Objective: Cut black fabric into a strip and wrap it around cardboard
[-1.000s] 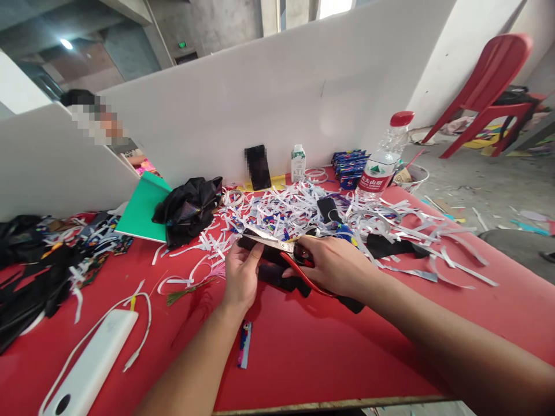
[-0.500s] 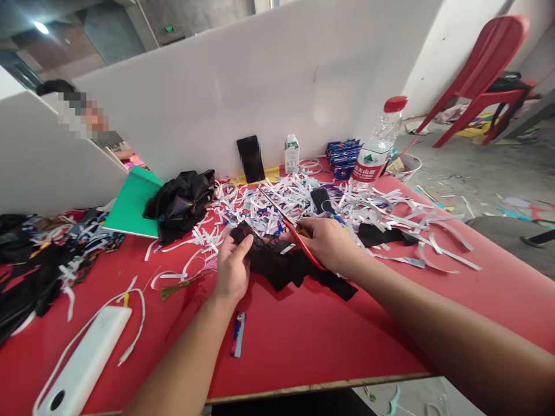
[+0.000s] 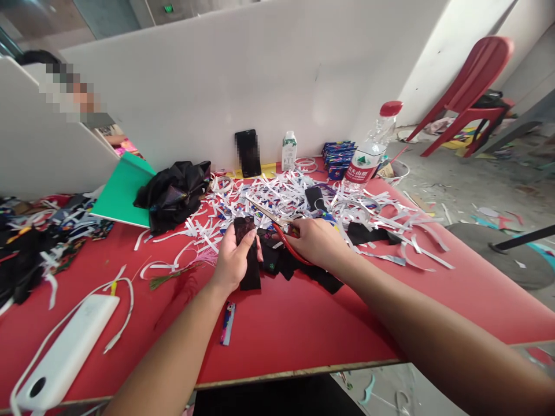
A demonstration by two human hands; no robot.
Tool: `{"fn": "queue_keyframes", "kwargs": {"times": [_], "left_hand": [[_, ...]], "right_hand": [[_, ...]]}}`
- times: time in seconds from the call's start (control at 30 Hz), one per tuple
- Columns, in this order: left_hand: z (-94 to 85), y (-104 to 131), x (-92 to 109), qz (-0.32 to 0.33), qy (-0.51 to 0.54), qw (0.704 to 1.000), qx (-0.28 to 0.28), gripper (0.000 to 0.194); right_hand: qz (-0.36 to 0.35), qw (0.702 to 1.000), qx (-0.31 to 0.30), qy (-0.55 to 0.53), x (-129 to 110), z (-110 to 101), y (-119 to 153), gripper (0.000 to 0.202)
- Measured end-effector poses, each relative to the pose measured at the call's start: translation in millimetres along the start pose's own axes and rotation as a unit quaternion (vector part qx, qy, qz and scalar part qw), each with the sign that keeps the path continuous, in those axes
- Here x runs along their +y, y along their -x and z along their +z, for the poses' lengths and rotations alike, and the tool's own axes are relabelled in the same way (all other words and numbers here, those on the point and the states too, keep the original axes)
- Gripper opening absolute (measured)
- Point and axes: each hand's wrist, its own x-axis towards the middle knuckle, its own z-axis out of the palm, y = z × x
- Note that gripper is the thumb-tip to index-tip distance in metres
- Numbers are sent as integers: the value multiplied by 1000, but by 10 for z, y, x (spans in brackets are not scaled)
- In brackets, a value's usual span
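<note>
Between the thumb and fingers of my left hand [image 3: 232, 260] is a strip of black fabric [image 3: 250, 276], hanging down over the red table. My right hand [image 3: 318, 242] grips a pair of red-handled scissors [image 3: 284, 240], their blades pointing up and left over the scraps. Beneath the scissors lie more black fabric pieces [image 3: 277, 260], partly hidden by my right hand. A small printed strip [image 3: 228, 323] rests on the table below my left hand.
A heap of white paper-like strips [image 3: 277, 193] covers the table's back. Behind it stand a phone [image 3: 248, 155], a small white bottle [image 3: 288, 151] and a large water bottle [image 3: 366, 153]. Crumpled black material [image 3: 173, 193] lies left, with a white power bank [image 3: 69, 352] and cable nearer me.
My left hand has turned, and the black strip in it now hangs apart from the other black pieces. The scissors stay in my right hand. The whole view has shifted slightly.
</note>
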Motion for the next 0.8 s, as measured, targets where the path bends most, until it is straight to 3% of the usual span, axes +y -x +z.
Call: {"fn": "queue_keyframes", "kwargs": {"times": [0.4, 0.8], "left_hand": [[-25, 3, 4, 15, -26, 999, -14, 38], [-186, -59, 19, -13, -22, 998, 54, 56]], "right_hand": [[22, 997, 11, 75, -45, -48, 50, 49], [-9, 999, 36, -28, -137, 24, 42, 48]]}}
